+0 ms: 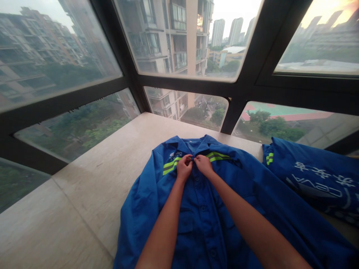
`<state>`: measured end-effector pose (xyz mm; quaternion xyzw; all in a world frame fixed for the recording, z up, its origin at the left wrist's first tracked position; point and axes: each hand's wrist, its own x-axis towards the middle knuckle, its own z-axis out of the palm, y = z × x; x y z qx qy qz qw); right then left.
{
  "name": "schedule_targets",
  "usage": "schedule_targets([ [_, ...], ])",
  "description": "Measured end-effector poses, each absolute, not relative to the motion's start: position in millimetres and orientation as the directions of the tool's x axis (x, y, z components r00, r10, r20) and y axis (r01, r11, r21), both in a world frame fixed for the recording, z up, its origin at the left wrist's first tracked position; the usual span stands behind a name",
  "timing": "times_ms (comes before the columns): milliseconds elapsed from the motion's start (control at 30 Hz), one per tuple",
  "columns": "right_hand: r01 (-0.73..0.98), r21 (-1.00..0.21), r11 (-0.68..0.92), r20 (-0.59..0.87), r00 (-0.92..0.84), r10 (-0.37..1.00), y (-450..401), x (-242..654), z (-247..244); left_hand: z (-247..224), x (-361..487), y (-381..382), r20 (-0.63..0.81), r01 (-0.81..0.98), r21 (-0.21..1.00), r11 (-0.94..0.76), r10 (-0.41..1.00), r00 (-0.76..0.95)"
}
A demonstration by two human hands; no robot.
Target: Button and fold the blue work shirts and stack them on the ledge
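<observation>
A blue work jacket (187, 213) with yellow-green and grey stripes lies spread front side up, its collar toward the window. Both hands are at the front opening just below the collar. My left hand (184, 167) pinches the jacket's edge between thumb and fingers. Close beside it, my right hand (203, 165) grips the other side of the opening, fingertips nearly touching the left ones. Dark buttons run down the placket below the hands. Whether a button is between the fingertips is too small to tell.
A folded blue garment (316, 175) with white lettering lies at the right, beside the jacket's sleeve. The pale stone sill (84, 194) stretches to the left. Dark window frames (185, 83) border the far side, with buildings and trees outside.
</observation>
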<state>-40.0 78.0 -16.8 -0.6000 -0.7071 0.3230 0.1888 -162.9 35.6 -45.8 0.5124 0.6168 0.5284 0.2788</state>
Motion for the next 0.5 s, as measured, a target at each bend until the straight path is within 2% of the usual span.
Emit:
schedule_targets([
  [300, 0.621, -0.782, -0.044, -0.291, -0.302, 0.907, 96, -37, -20, -44, -160, 33, 0.228, 0.42, 0.905, -0.069, 0.912, -0.341],
  [500, 0.647, -0.762, -0.031, -0.294, -0.302, 0.907, 96, -36, -15, -42, -156, 34, 0.245, 0.519, 0.855, -0.018, 0.896, -0.371],
])
